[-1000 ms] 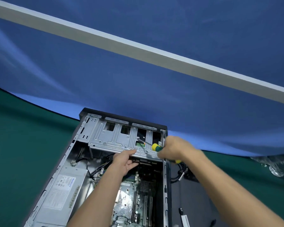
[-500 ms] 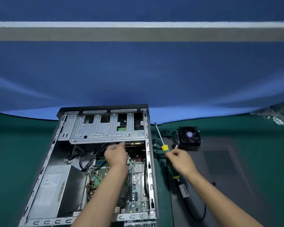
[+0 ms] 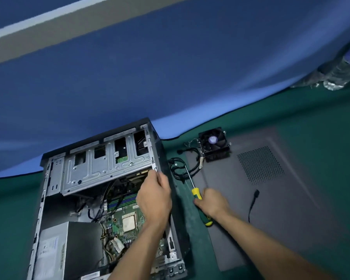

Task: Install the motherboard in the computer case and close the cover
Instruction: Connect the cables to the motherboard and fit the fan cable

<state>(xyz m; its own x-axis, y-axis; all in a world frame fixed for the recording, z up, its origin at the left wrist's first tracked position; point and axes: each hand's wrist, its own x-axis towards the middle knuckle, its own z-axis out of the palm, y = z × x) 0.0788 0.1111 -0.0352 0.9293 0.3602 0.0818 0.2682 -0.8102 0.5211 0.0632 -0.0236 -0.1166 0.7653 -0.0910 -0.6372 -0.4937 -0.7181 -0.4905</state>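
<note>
The open computer case (image 3: 49, 199) lies on its side on the green table. Inside it the green motherboard (image 3: 127, 221) shows its bare CPU socket, below the silver drive cage (image 3: 101, 168). My left hand (image 3: 155, 197) rests on the case's right wall near the cage corner, fingers curled on the rim. To the right of the case my right hand (image 3: 211, 203) is shut on a yellow-green screwdriver (image 3: 196, 194) that lies flat on the table, tip pointing away. The grey cover panel (image 3: 281, 199) lies flat at the right.
A black CPU cooler fan (image 3: 214, 143) with loose cables (image 3: 180, 166) sits at the cover's far corner. A black cable (image 3: 253, 203) lies on the cover. The silver power supply (image 3: 55, 251) fills the case's near left. Crumpled plastic (image 3: 335, 75) lies far right. A blue backdrop rises behind.
My right hand has carried the screwdriver out of the case and down onto the table to its right. My left hand has shifted from the cage edge to the case's right wall. The view has swung.
</note>
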